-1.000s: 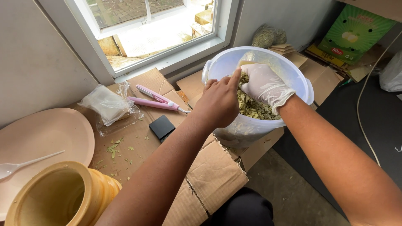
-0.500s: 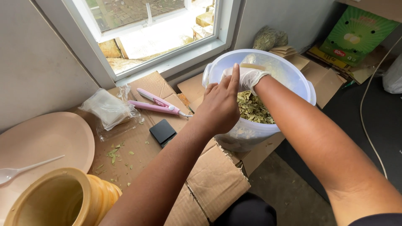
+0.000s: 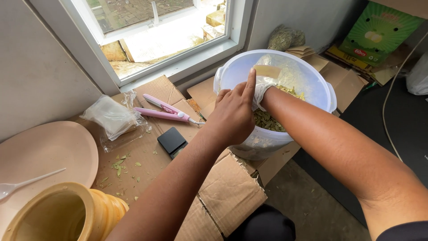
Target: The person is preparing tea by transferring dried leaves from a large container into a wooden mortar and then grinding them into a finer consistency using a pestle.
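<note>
White translucent plastic forms the one round tub (image 3: 318, 78), which stands on flattened brown cardboard (image 3: 232, 192) below the window (image 3: 169, 31) and holds a heap of dried green leaves (image 3: 267, 121). One small pale yellow slip (image 3: 266, 71) lies against the tub's inner wall. The left hand (image 3: 234, 114) rests on the near rim, its fingers loosely curled against the edge and the forefinger raised straight, gripping nothing that shows. The right hand (image 3: 259, 93), in a thin clear glove, reaches down inside the tub into the leaves; the left hand hides most of it, so I cannot tell whether its fingers are clenched or spread. On the cardboard to the left lie one pink hair straightener (image 3: 165, 109), one small black square device (image 3: 171, 140), one crinkled clear bag (image 3: 113, 118) and some loose leaf crumbs. One peach-coloured plate (image 3: 44, 151) bears one white plastic spoon (image 3: 26, 182); one ribbed yellow jar (image 3: 67, 214) stands nearest.
</note>
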